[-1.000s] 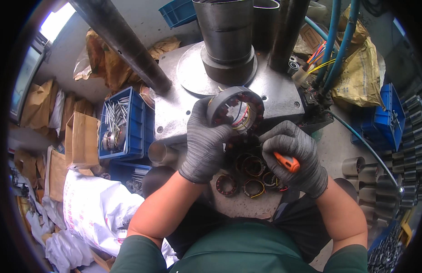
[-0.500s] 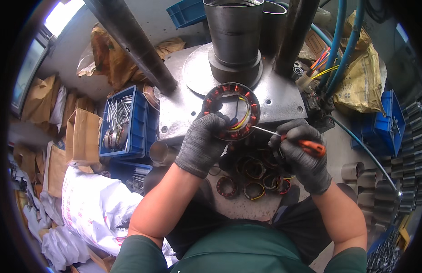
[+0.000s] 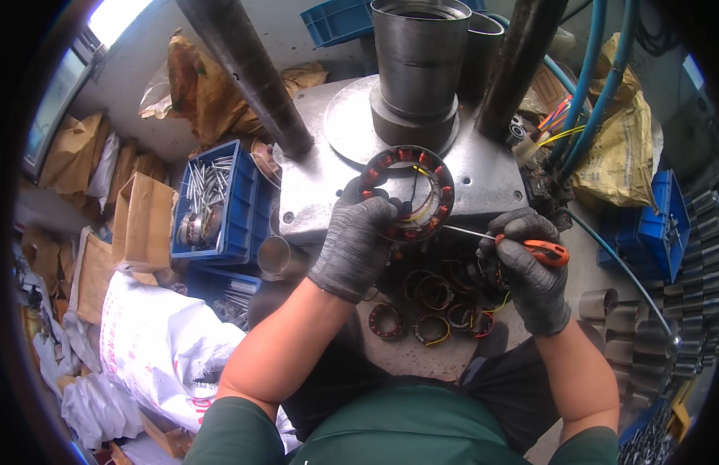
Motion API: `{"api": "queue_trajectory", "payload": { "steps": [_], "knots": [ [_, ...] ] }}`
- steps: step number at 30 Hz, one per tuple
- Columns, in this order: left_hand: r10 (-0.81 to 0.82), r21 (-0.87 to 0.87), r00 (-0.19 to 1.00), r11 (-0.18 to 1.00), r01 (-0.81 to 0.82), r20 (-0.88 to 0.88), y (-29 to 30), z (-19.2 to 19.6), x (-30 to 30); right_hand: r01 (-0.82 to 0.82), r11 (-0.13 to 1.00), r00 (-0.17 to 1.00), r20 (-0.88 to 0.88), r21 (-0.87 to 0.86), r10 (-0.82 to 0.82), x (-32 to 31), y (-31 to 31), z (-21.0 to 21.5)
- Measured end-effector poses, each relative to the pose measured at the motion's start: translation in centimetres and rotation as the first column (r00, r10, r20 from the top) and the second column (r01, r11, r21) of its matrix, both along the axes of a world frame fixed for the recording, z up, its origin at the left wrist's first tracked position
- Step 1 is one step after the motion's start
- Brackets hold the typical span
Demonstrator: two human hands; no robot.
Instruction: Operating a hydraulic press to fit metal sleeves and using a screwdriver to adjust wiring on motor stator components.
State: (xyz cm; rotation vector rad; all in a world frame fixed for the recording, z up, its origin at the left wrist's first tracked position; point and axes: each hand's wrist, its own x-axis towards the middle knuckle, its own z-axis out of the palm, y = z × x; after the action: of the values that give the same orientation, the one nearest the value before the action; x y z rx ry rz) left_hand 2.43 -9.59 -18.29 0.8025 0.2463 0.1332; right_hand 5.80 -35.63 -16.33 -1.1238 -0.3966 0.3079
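My left hand (image 3: 358, 242), in a grey glove, is closed on the lower left of a motor stator (image 3: 444, 190), a dark ring with red copper windings and loose yellow and dark wires inside. The ring is held up in front of a metal press plate (image 3: 313, 194). My gloved right hand (image 3: 530, 267) grips a screwdriver (image 3: 547, 252) with an orange and black handle. Its thin shaft points left, the tip close to the ring's lower right edge; whether it touches, I cannot tell. Several more wound stator rings (image 3: 386, 319) lie on the floor below my hands.
A steel cylinder (image 3: 420, 66) stands on the press between two dark pillars (image 3: 251, 77). To the left are a blue crate (image 3: 239, 225) of metal rods, a cardboard box (image 3: 146, 232) and a white sack (image 3: 162, 349). Blue hoses (image 3: 588, 85) and stacked metal sleeves (image 3: 638, 341) occupy the right.
The stator and my left hand have shifted slightly right, and the ring is turned a little. My right hand with the screwdriver has also moved right. The whole view has shifted somewhat.
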Motion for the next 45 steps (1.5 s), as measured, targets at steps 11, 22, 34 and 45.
{"api": "queue_trajectory", "payload": {
  "steps": [11, 22, 34, 45],
  "knots": [
    [-0.039, 0.006, 0.998, 0.999, 0.039, -0.049, -1.0, 1.3, -0.5, 0.218, 0.911, 0.758, 0.649, -0.351, 0.068, -0.4, 1.2, 0.6],
    [-0.106, -0.237, 0.987, 0.968, 0.076, -0.118, -0.7, 0.5, -0.4, 0.355, 0.896, 0.519, 0.853, -0.268, 0.050, -0.3, 0.2, 1.9],
    [0.015, 0.174, 0.997, 0.985, -0.002, -0.070, -1.9, 2.4, -0.8, 0.156, 0.950, 0.849, 0.529, -0.271, 0.012, -0.2, 0.6, 0.4],
    [0.018, 0.341, 0.999, 0.940, -0.032, 0.046, -1.6, 0.9, -0.4, 0.194, 0.931, 0.758, 0.650, -0.310, 0.059, 0.1, 1.0, 0.0]
  ]
}}
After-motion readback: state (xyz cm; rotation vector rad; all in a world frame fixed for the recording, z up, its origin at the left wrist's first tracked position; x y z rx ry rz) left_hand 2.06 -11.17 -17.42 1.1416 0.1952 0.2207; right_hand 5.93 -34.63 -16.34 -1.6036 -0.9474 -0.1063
